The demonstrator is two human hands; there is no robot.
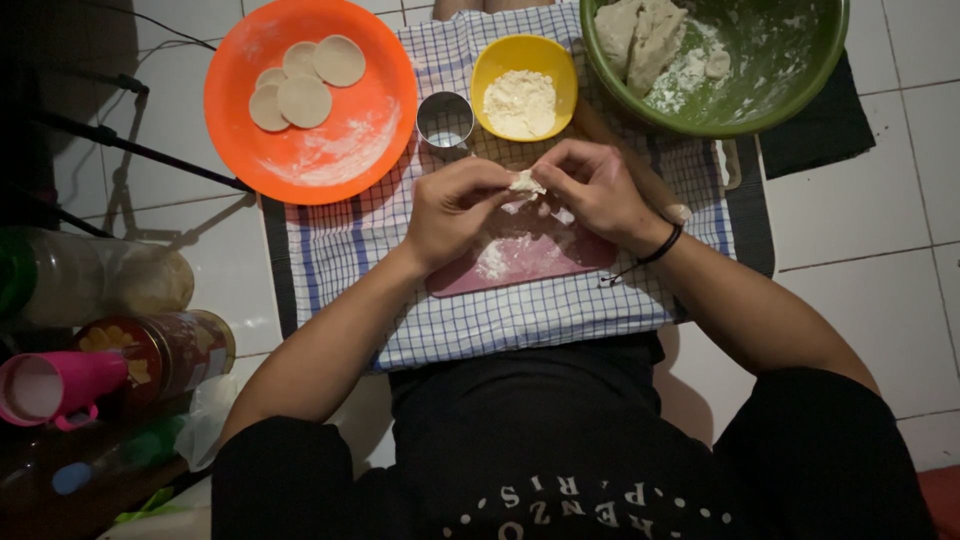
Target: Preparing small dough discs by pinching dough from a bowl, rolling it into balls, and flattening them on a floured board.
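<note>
At the centre of the checked cloth [520,320], above a pink board [545,262] dusted with flour, the left hand [452,210] and the right hand [598,186] meet over a small lump of dough [524,183]. The fingers of both hands are curled in and pinched onto the dough from either side, so it sits between the fingertips, just clear of the board. At twelve o'clock from the hands stands a yellow bowl [560,62] of flour, with a small metal cup [445,122] touching its left side at about eleven o'clock. At ten o'clock lies an orange plate [340,150] carrying four flat rounds of dough [305,78]. At one o'clock sits a green bowl [780,70] holding larger dough pieces. A black cord bracelet [662,246] circles the right wrist.
</note>
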